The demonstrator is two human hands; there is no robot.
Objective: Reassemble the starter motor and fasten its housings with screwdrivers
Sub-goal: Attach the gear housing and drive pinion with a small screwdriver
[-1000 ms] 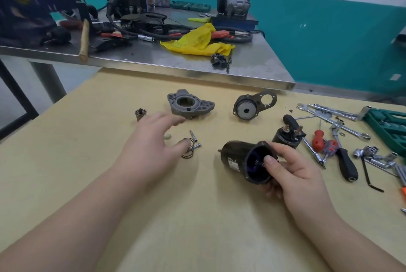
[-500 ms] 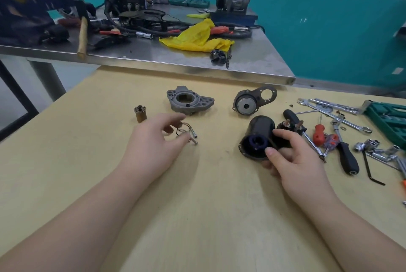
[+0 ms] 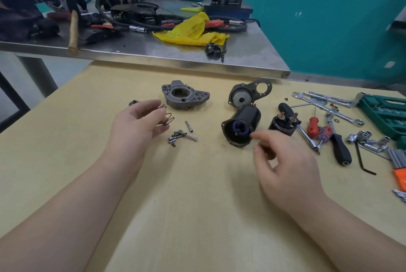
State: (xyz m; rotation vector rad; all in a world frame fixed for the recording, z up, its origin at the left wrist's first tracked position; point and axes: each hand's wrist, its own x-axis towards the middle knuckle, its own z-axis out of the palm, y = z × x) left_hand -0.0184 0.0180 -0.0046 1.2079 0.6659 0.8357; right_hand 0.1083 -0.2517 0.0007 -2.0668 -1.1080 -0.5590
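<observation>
The black cylindrical motor housing point(image 3: 243, 122) lies on its side on the wooden table point(image 3: 197, 183), its open end with a purple insert facing me. My right hand point(image 3: 283, 166) hovers just right of that rim, fingers loosely curled and holding nothing. My left hand point(image 3: 134, 126) holds a thin wire spring point(image 3: 168, 119) between its fingertips and thumb, above a pile of several loose screws point(image 3: 182, 136). The grey end housing point(image 3: 184, 95) and the dark cover plate point(image 3: 248, 93) lie farther back. The solenoid point(image 3: 283, 123) stands right of the black housing.
A red-handled screwdriver point(image 3: 313, 126), a black-handled screwdriver point(image 3: 341, 150), wrenches point(image 3: 329, 104), sockets and a green tool case point(image 3: 384, 113) crowd the right side. A small bushing point(image 3: 133, 102) sits beyond my left hand. A steel bench point(image 3: 153, 51) with clutter stands behind.
My right hand set the black housing down on the table and let go of it. My left hand lifted the spring off the screws, which now lie exposed.
</observation>
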